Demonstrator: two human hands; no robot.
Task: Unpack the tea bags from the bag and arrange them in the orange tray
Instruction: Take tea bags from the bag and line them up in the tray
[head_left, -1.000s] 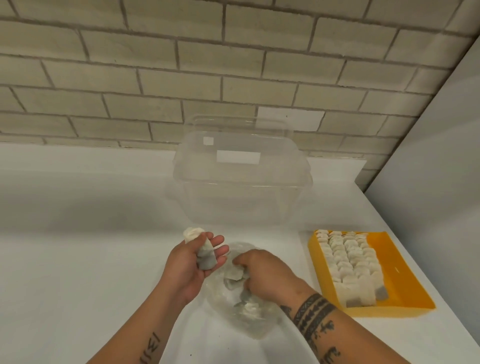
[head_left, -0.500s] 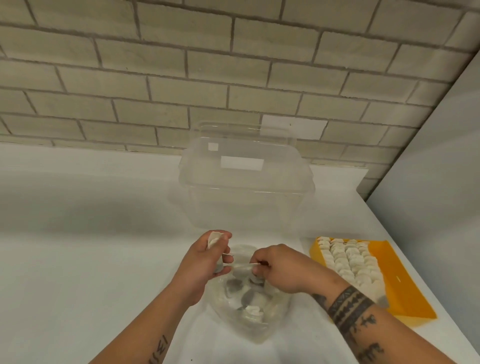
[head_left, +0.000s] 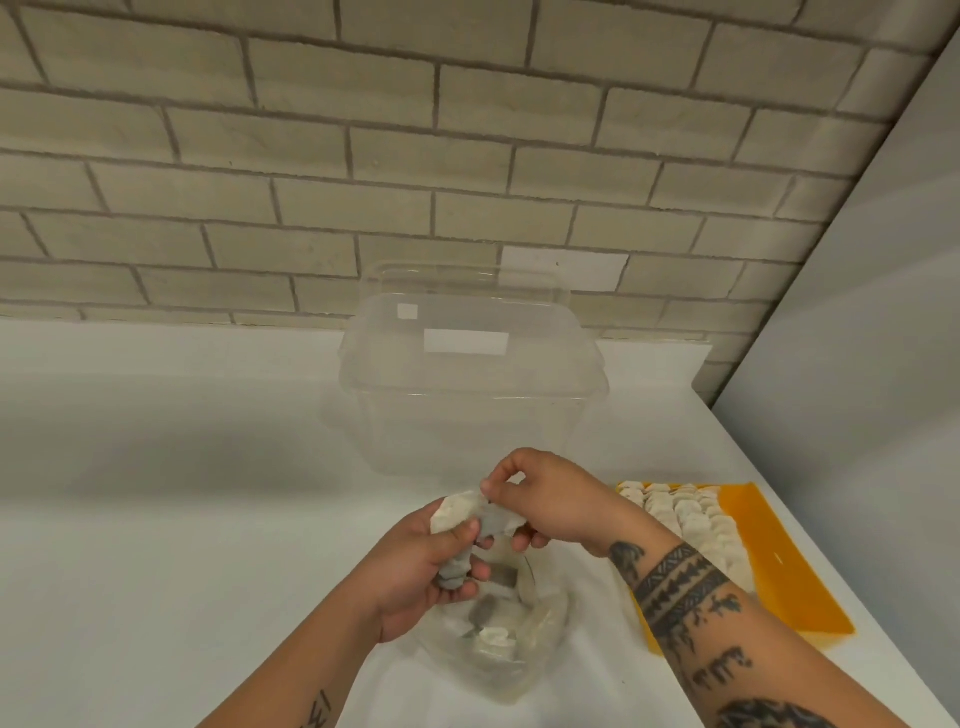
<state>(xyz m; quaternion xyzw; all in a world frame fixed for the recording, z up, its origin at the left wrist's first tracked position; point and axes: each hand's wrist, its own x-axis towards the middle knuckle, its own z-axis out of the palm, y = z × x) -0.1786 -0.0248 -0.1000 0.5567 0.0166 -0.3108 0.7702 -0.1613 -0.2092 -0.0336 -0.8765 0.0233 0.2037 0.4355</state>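
Room for moving lies mostly to the left of the clear tub (head_left: 467, 405), where the white table (head_left: 156, 519) stretches wide to the border of the view. To the right of the tub the table is narrower: its edge slants away along a grey panel (head_left: 857, 312), and the orange tray (head_left: 779, 561) lies near that edge, well to the right of the tub and nearer the person.

Behind the tub a wall of pale brick (head_left: 311, 156) rises from the back of the table, with a white rectangle (head_left: 563, 270) on it just above the tub's right corner. A clear lid (head_left: 467, 280) stands behind the tub against the wall.

The tub shows nothing inside. In front of it, close to its near wall, lies a clear plastic bag (head_left: 540, 639) with loose tea bags (head_left: 493, 636) heaped in it. Above the bag's mouth the left hand (head_left: 415, 566) has its fingers curled round a bunch of tea bags (head_left: 457, 512), thumb pressed over them. The right hand (head_left: 550, 504) meets it from the tray's side and pinches the top of the same bunch between thumb and forefinger, its other fingers bent beneath. The tray holds rows of tea bags (head_left: 696, 525) packed along its side nearer the tub, and its far side shows orange floor.
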